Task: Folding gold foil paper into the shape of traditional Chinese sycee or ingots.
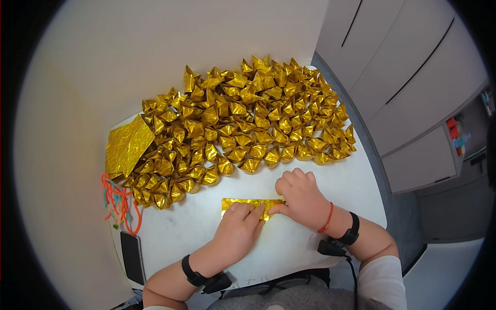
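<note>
A folded strip of gold foil paper lies flat on the white table near its front edge. My left hand presses down on the strip's left and middle part with fingers flat. My right hand holds the strip's right end, fingertips pinching its fold. Both hands cover much of the strip.
A large heap of several folded gold paper ingots fills the back of the table. A stack of flat gold sheets lies at the left, with orange and green cords and a black phone below it. Grey cabinets stand at the right.
</note>
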A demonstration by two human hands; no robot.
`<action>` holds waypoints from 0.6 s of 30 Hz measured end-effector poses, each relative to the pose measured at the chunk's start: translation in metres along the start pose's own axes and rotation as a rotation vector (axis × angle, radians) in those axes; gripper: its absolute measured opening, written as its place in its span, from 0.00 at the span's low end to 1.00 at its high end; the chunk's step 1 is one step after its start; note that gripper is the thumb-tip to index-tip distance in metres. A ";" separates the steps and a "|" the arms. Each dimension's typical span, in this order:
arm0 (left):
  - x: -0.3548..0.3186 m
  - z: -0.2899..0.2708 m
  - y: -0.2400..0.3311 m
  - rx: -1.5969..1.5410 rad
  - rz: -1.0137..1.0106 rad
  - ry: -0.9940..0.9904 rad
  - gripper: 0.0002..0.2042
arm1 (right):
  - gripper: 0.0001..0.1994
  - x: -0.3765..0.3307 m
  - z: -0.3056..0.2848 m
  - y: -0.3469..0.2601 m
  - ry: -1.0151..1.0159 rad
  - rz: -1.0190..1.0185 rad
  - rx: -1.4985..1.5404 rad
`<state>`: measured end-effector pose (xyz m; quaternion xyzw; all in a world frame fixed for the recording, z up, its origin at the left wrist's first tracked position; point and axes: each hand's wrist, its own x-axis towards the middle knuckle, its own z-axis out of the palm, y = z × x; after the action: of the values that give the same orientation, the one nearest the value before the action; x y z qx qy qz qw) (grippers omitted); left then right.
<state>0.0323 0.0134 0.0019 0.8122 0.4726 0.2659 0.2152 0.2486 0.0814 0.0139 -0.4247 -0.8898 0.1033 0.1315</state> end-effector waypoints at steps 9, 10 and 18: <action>0.000 -0.001 0.000 -0.014 -0.010 0.021 0.19 | 0.24 -0.002 -0.011 0.024 -0.045 0.110 0.016; 0.000 0.000 0.001 -0.014 -0.015 0.023 0.19 | 0.22 -0.003 -0.013 0.025 -0.060 0.126 0.035; -0.004 0.001 0.002 -0.020 -0.022 0.032 0.19 | 0.18 -0.003 -0.004 0.041 -0.067 0.116 0.136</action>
<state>0.0323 0.0095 0.0017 0.8002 0.4824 0.2814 0.2188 0.2815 0.1044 0.0056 -0.4619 -0.8584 0.1852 0.1241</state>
